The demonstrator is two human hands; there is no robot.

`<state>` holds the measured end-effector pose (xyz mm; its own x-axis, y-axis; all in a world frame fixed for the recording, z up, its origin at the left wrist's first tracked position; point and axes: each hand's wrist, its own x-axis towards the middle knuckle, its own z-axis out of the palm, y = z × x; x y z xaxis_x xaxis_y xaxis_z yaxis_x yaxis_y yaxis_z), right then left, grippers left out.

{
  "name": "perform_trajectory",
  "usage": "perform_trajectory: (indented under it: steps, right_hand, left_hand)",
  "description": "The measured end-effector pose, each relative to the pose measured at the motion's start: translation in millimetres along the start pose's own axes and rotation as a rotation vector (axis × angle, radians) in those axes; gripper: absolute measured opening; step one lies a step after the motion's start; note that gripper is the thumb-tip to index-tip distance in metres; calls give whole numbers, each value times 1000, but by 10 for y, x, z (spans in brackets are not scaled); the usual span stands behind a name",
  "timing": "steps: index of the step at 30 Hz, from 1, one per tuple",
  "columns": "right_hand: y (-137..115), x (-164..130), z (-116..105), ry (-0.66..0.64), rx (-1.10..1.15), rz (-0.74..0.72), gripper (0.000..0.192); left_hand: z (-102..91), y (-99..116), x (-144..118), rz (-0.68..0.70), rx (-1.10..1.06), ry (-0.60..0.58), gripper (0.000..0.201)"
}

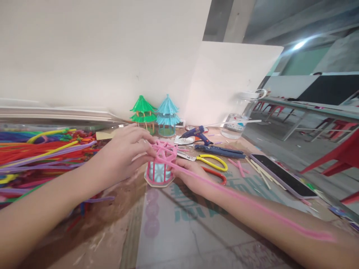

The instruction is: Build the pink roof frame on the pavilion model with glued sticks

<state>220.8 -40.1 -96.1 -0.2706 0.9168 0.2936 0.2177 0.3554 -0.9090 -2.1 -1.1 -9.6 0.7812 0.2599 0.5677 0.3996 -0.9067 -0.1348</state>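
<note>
A small pink pavilion model [164,158] stands in the middle on a pale polygonal base, with light blue inside its frame. From its top a long pink pipe cleaner [252,198] runs right, across my right forearm. My left hand [133,147] comes in from the left and pinches the pipe cleaner at the model's upper left edge; the thumb is hidden. My right hand [189,175] is closed round the model's right side, fingers partly hidden behind it. Behind stand a green pavilion model [143,112] and a blue pavilion model [167,114].
Many coloured pipe cleaners [42,157] lie at left. To the right are scissors [211,162] with yellow and orange handles, a blue glue gun [198,133], dark blue pliers-like tool [220,151], a phone [283,175], thin sticks [262,173] and a water jug [237,121].
</note>
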Motion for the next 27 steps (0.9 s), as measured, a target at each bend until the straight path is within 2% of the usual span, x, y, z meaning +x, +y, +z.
perform_trajectory:
  steps: [5, 13, 17, 25, 27]
  right_hand:
    - [38, -10, 13, 1, -64, -14, 13]
    - [7, -29, 9, -34, -181, -112, 14]
    - [15, -12, 6, -34, -212, -140, 15]
    - [18, -8, -5, 5, -275, -221, 16]
    - [10, -7, -2, 17, -252, -273, 21]
  left_hand:
    - [-17, 46, 6, 26, 84, 22, 18]
    - [-38, 14, 12, 45, 111, 10, 24]
    - [-37, -35, -2, -4, 73, 6, 25]
    - [-111, -86, -15, -5, -25, -30, 25]
    - [-135, -83, -31, -49, -44, -21, 37]
